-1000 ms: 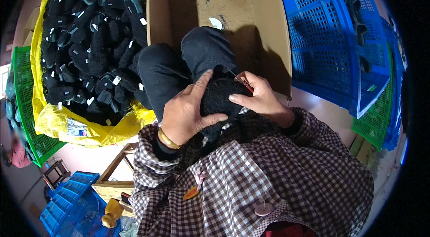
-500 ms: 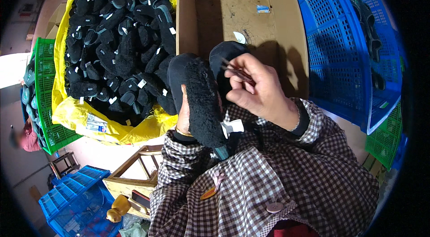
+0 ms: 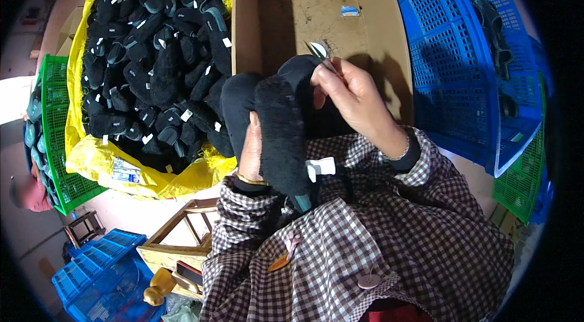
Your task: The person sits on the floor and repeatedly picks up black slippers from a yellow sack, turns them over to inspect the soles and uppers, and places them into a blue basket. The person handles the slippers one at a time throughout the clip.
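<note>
My left hand (image 3: 250, 153) is wrapped round a pair of black slippers (image 3: 281, 133), held upright over my lap. The fuzzy black lining of one faces me, and a white tag (image 3: 320, 167) sticks out near its lower end. The other slipper's rounded toe (image 3: 298, 68) rises behind, partly covered. In the fingers of my right hand (image 3: 360, 96), beside that toe, are small thread snips (image 3: 320, 54); their slim pointed blades point up and to the left. Most of the snips are hidden by my fingers.
A cardboard box (image 3: 401, 72) with thread scraps stands ahead. Left of it, a yellow sack (image 3: 76, 103) is heaped with black slippers (image 3: 164, 79). Blue crates (image 3: 453, 72) line the right; a green crate (image 3: 58, 145) and wooden stool (image 3: 173, 254) are on the left.
My right hand has turned and the snips have swung upward, their blades now above the slipper toe. The slippers have tilted slightly, still in my left hand.
</note>
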A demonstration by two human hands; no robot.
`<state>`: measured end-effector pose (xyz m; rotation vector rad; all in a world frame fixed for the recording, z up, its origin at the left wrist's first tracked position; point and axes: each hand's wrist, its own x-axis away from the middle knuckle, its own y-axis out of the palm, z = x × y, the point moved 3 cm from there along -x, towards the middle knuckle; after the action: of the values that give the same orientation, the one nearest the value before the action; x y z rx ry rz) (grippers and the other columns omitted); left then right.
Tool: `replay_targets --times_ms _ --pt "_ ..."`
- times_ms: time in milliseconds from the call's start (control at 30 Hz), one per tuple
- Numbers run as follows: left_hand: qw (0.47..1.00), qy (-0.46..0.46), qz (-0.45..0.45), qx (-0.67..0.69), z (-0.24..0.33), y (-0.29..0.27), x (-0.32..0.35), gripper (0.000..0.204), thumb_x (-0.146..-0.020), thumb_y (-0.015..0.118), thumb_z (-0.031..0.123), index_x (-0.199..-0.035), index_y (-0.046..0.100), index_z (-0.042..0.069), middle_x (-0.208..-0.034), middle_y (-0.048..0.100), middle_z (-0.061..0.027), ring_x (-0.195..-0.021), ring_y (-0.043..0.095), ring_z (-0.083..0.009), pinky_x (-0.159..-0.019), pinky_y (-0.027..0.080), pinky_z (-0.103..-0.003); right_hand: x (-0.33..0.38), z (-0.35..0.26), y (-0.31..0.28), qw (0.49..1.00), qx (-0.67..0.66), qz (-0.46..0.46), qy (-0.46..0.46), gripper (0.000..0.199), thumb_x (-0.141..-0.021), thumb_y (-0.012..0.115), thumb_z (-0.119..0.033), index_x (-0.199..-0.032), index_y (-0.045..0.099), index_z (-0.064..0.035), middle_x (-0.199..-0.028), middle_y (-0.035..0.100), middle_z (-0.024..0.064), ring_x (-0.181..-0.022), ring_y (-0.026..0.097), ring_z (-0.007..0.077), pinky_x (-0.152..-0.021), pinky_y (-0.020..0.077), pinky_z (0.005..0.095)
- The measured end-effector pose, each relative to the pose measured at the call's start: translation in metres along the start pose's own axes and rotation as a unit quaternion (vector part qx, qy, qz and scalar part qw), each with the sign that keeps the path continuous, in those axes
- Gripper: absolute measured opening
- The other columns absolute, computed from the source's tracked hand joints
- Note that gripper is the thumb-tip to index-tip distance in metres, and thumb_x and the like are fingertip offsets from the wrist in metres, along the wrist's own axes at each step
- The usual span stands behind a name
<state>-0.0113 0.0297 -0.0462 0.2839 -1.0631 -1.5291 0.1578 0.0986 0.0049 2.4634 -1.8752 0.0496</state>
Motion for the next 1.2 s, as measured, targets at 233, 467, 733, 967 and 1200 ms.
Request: replay_targets --times_ms 233,467,733,967,1200 --pt "0.793 0.190 -0.082 -0.574 0.062 0.065 -0.029 0.032 -0.091 0.062 0.028 -0.105 0.062 -0.001 -0.084 0.065 -0.0152 -0.074 0.064 -0.0214 -0.068 0.049 -0.031 0.019 -0.039 -0.027 0.990 0.127 -0.056 0.020 0.035 -0.087 0.068 -0.026 -0.101 0.061 0.0045 -0.082 0.065 0.0034 -0.072 0.056 0.0066 -0.064 0.0473 0.0233" --pt "0.783 0.340 0.066 -0.516 0.069 0.068 -0.042 0.021 -0.099 0.050 0.015 -0.103 0.062 -0.002 -0.093 0.065 -0.0061 -0.085 0.059 -0.0117 -0.079 0.046 -0.024 0.032 -0.035 -0.062 0.990 0.087 0.107 0.037 0.030 -0.087 0.066 -0.014 -0.111 0.059 0.0036 -0.100 0.067 0.0082 -0.091 0.060 0.0107 -0.081 0.0494 0.0269" --pt "0.953 0.134 0.122 -0.242 -0.013 0.022 -0.020 0.021 -0.091 0.065 0.017 -0.097 0.053 0.001 -0.085 0.049 0.0040 -0.077 0.044 -0.0038 -0.070 0.038 -0.019 0.058 -0.014 -0.030 0.923 0.361 0.063 -0.113 0.045 -0.079 0.074 -0.022 -0.111 0.054 0.0025 -0.085 0.066 0.0214 -0.077 0.069 0.0321 -0.066 0.0544 0.0349" --pt "0.974 0.066 0.129 -0.175 -0.010 0.019 -0.007 0.021 -0.092 0.064 0.021 -0.097 0.053 0.003 -0.087 0.050 0.0038 -0.081 0.043 -0.0046 -0.074 0.037 -0.019 0.079 -0.005 -0.006 0.898 0.430 0.043 -0.082 0.061 -0.076 0.076 -0.028 -0.123 0.049 0.0017 -0.095 0.066 0.0209 -0.080 0.069 0.0297 -0.070 0.0557 0.0358" --pt "0.953 -0.019 0.160 -0.257 0.008 0.014 -0.007 0.050 -0.084 0.074 0.026 -0.110 0.050 -0.009 -0.098 0.057 -0.0066 -0.092 0.053 -0.0117 -0.085 0.043 -0.024 0.084 -0.008 0.012 0.913 0.408 -0.001 -0.033 0.055 -0.075 0.076 -0.023 -0.119 0.051 0.0000 -0.092 0.066 0.0169 -0.079 0.069 0.0290 -0.068 0.0554 0.0361"
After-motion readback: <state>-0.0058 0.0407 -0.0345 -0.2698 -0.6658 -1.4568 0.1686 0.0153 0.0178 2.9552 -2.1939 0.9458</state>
